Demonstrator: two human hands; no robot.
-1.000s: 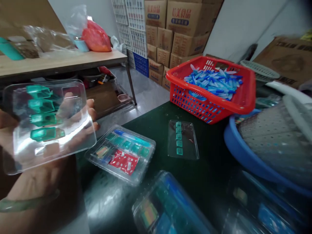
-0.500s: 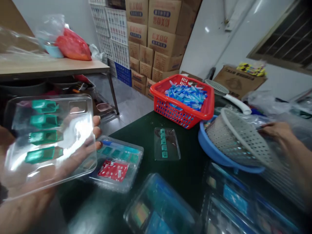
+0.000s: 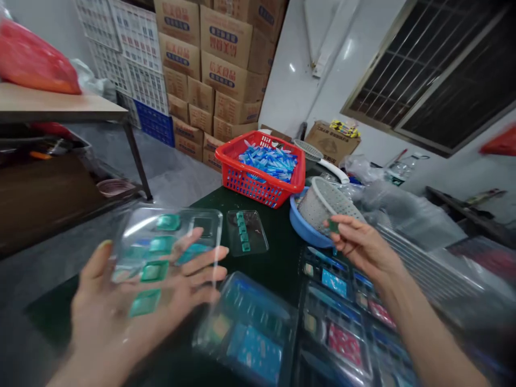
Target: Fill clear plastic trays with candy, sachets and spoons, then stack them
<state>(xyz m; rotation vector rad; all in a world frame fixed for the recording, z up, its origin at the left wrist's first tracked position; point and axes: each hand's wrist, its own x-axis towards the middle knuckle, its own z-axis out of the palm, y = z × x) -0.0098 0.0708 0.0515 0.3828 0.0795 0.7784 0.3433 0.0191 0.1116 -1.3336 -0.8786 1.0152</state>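
My left hand (image 3: pixel 161 301) supports a clear plastic tray (image 3: pixel 209 215), fingers spread beneath it and thumb at its left edge. Several green square pieces (image 3: pixel 154 271) show in a row along the tray. Between the thumb and fingertips of my right hand (image 3: pixel 358 242) is a small dark green piece (image 3: pixel 334 226), partly covered by the fingers. Just behind that hand, a grey perforated basket (image 3: pixel 316 204) leans tilted in a blue basin (image 3: pixel 302 228). Another clear tray (image 3: pixel 256 231) with a row of green pieces lies flat on the dark green table.
A red basket (image 3: pixel 262 183) of blue-and-clear plastic pieces stands at the table's far end. Filled clear cases (image 3: pixel 258 344) with blue and red packets lie in front of me. Cartons (image 3: pixel 226 75) are stacked behind, and a side table (image 3: pixel 60 107) is at left.
My view has turned right. My right hand has come away from the grey basket and now pinches a green piece. My left hand and its tray have shifted right in view and tilted.
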